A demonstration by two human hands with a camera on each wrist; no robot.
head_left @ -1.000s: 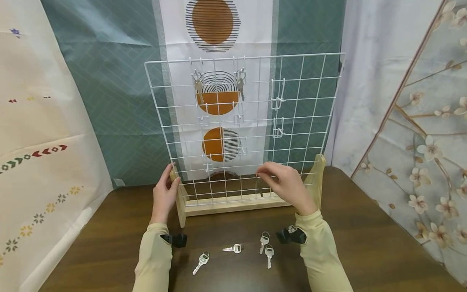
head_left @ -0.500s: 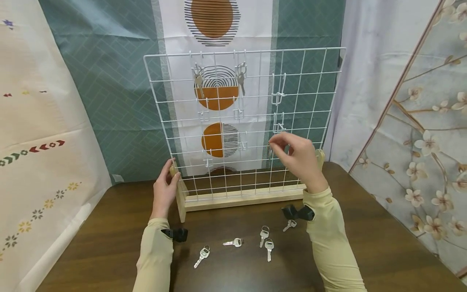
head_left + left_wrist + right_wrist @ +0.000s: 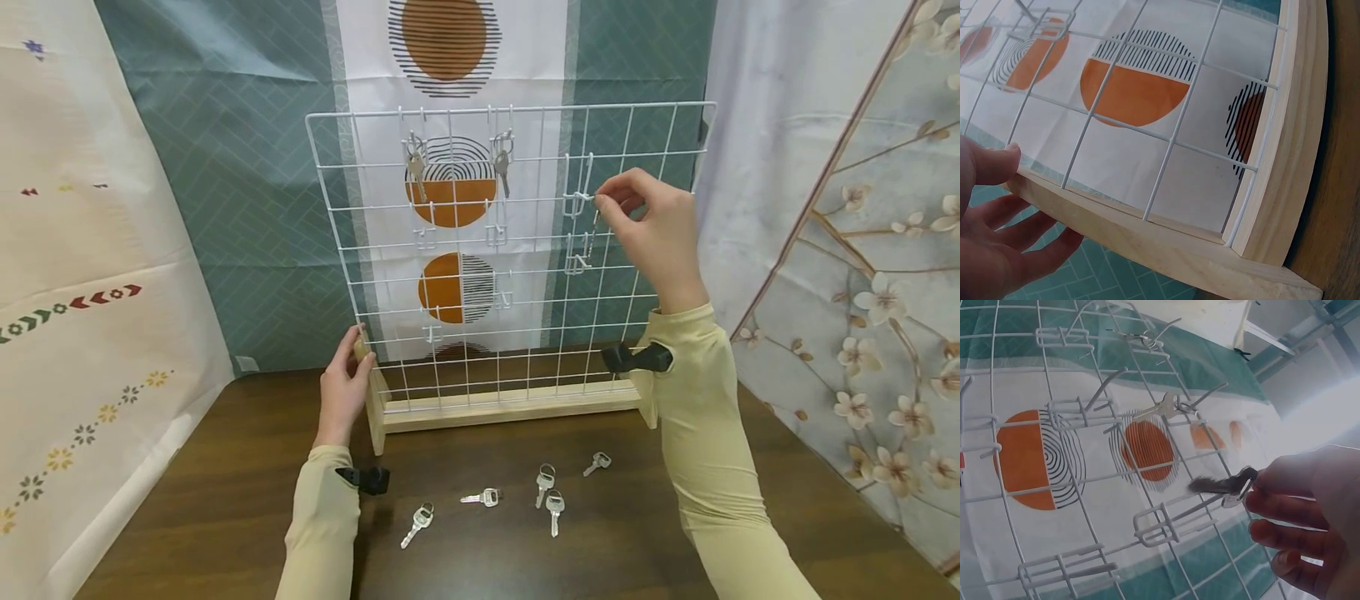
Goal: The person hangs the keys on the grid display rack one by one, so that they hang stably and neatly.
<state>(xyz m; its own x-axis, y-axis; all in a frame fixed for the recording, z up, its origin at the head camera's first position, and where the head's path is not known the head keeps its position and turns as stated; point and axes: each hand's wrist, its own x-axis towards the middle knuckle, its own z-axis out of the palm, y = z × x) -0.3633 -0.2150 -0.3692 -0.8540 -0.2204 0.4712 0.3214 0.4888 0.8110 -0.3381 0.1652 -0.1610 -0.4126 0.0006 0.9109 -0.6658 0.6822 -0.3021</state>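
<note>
Your right hand [image 3: 654, 229] pinches the ringed metal key [image 3: 1219, 485] just beside the upper-right white wire hook [image 3: 1192, 510] while your left hand [image 3: 345, 387] grips the pale wooden side support [image 3: 1104, 224], so hanging seems underway, calling for careful alignment with the hook's tip.

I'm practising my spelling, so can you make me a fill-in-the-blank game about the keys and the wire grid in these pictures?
1. The left grip holds the side of a stand made of ____.
2. The right grip pinches a key near a hook whose colour is ____.
3. On the brown tabletop, the number of loose keys is ____.
4. On the wire grid, the number of hanging keys is ____.

Missing words: wood; white; five; two.
</note>
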